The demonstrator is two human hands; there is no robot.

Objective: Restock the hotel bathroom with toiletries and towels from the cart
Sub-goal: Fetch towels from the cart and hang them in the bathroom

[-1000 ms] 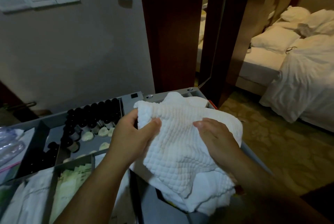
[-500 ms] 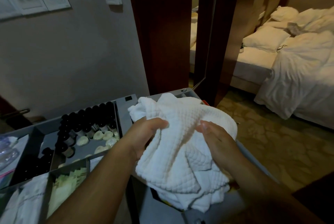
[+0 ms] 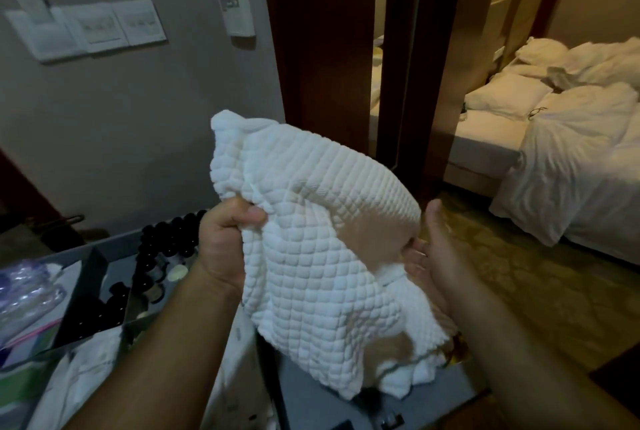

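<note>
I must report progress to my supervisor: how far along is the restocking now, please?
Nothing looks delivered yet, and the bathroom is not in view. In hand: the left hand grips a white towel and the right hand holds its other side, above the cart. Left: carrying the towel in, plus the dark bottles standing in the cart's tray.

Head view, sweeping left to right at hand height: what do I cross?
plastic-wrapped supplies → dark-capped bottles → left hand → white towel → right hand → unmade bed
</note>
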